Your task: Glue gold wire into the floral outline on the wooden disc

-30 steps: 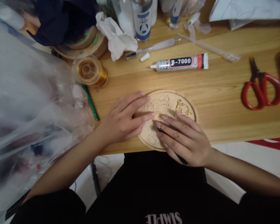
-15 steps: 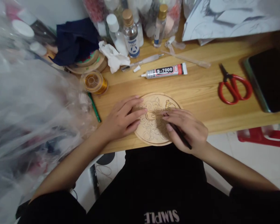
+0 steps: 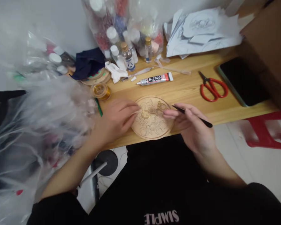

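Observation:
A round, pale wooden board (image 3: 152, 126) lies at the table's front edge, with floral line drawing on it. A gold ring outline (image 3: 145, 114) marks its middle, and a small gold wire shape (image 3: 161, 105) sits near its upper right rim. My left hand (image 3: 118, 117) is at the board's left rim, fingers bent and drawn together; whatever is between the fingertips is hidden. In my right hand (image 3: 194, 125), beside the right rim, are slim black tweezers (image 3: 203, 122), slanting across the fingers with their tip up and left, off the board's surface.
Behind the board lie a B-7000 glue tube (image 3: 155, 79), a pen-like tool (image 3: 140, 72) and a spool of gold wire (image 3: 101, 91). Red-handled cutters (image 3: 213, 89) and a phone (image 3: 244, 81) are on the right. Bottles (image 3: 128, 57) stand behind; plastic bags (image 3: 58, 103) crowd the left.
My right hand has moved off the board to its right and turned palm up, lifting the tweezers. My left hand's fingers have drawn back to the rim and bent. The camera view has shifted.

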{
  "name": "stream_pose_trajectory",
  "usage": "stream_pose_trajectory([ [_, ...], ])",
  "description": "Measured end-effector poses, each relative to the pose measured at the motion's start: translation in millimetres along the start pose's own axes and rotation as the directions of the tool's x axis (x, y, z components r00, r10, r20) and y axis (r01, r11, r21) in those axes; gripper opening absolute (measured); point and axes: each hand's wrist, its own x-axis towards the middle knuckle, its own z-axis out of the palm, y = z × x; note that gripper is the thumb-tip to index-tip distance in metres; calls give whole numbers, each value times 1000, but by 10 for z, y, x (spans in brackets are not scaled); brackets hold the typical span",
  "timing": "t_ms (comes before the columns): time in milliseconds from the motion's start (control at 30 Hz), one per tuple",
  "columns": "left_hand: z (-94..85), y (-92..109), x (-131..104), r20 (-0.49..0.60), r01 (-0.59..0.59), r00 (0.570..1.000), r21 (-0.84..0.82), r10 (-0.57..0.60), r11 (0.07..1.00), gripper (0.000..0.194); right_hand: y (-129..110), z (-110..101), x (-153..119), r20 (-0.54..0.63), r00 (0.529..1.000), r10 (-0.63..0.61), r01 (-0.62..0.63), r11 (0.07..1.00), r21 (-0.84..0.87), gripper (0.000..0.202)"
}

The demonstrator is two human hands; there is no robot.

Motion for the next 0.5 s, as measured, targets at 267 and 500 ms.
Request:
stream_pose_trajectory([
  [267, -99, 857, 115, -179, 182, 949, -360, -259, 915, 12, -226, 129, -148, 270, 960, 77, -109, 988, 108, 43],
  [500, -8, 1117, 32, -254, 192, 853, -658, -455, 728, 7, -336, 177, -345, 324, 946, -17, -37, 986, 162, 37],
])
